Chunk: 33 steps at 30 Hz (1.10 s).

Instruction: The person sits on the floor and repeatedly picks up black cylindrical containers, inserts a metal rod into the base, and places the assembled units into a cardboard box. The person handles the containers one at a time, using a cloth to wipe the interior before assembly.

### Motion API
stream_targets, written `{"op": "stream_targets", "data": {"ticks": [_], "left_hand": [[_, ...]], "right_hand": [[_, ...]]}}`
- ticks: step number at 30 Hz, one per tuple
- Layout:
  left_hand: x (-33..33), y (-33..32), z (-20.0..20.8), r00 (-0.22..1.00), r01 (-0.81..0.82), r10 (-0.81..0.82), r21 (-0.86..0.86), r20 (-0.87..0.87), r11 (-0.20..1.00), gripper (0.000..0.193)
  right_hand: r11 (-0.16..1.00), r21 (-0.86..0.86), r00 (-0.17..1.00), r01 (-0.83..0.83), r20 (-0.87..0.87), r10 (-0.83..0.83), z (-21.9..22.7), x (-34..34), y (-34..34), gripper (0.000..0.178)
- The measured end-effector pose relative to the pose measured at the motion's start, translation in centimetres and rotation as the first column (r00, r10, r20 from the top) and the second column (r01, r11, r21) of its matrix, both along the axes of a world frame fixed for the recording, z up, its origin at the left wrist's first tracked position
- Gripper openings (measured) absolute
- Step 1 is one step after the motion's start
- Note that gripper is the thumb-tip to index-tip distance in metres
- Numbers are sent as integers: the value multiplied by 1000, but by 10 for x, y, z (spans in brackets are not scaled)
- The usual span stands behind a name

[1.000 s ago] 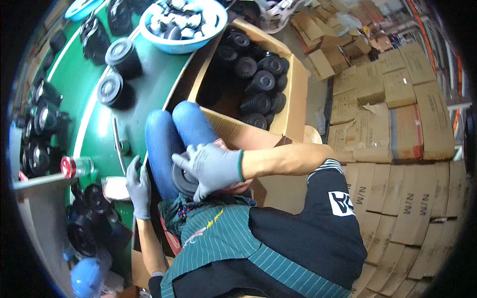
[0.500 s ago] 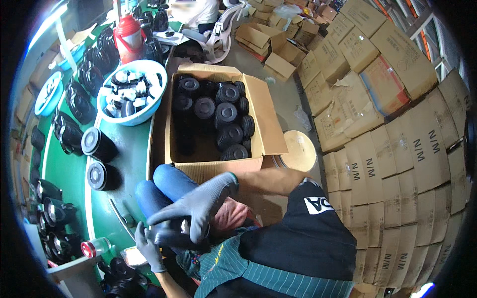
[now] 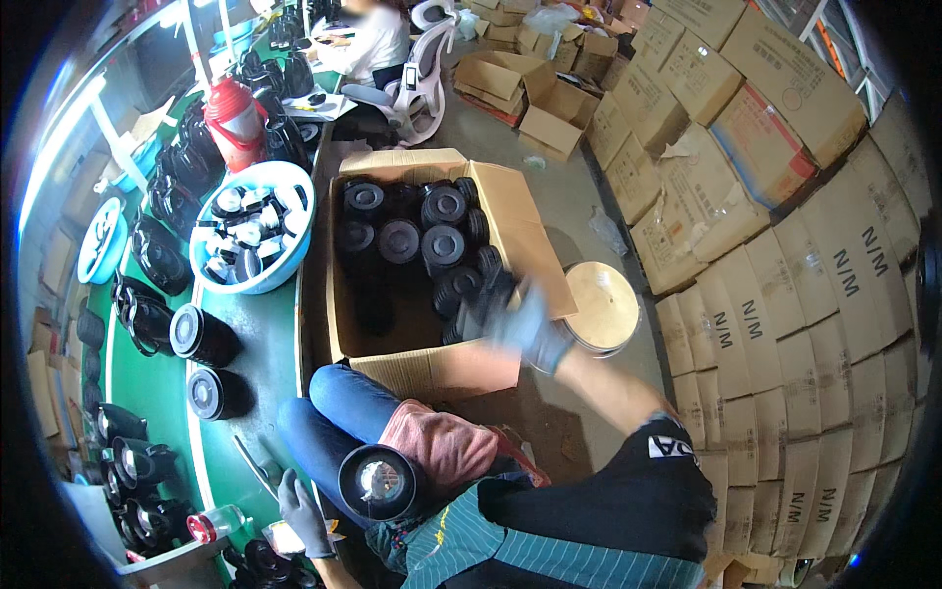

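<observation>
My right hand, in a grey glove, is smeared by motion over the near right side of an open cardboard box. Dark shapes blur together at its fingertips, so whether it holds a part is unclear. Inside the box stand several black round ribbed parts. A black cup-shaped housing with a shiny silver inside rests on my lap, untouched by either hand. My left hand, gloved in grey, has its fingers stretched out by the table edge, near the end of a long thin tool.
On the green table stand two black lidded cylinders, a blue basin of silver-and-black parts, a red flask and a red-lidded jar. Stacked cartons line the right. A round stool stands beside the box. Another person sits far back.
My right hand has left the black housing and swung up and right to the box. The housing now sits on my lap. My left hand has come away from it. The view has shifted.
</observation>
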<state>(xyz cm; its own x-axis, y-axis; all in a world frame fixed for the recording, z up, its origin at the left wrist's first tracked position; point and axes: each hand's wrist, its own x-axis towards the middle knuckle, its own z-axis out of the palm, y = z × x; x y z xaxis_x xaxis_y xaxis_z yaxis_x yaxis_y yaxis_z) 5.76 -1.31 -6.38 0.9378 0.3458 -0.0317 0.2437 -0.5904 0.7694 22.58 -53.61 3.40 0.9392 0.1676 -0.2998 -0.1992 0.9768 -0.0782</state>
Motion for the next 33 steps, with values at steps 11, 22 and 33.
{"op": "stream_targets", "data": {"ticks": [11,22,33], "left_hand": [[-18,-8,4,999,-6,5,-23,-37,1000,33],[-17,-9,-19,999,-41,40,-99,-5,994,32],[-5,5,-4,991,-112,112,0,78,994,26]], "right_hand": [[388,-578,665,-717,-403,629,-159,54,32,85],[328,-688,726,-647,-425,541,-148,52,28,78],[166,-912,789,-374,-219,573,-85,76,171,52]]}}
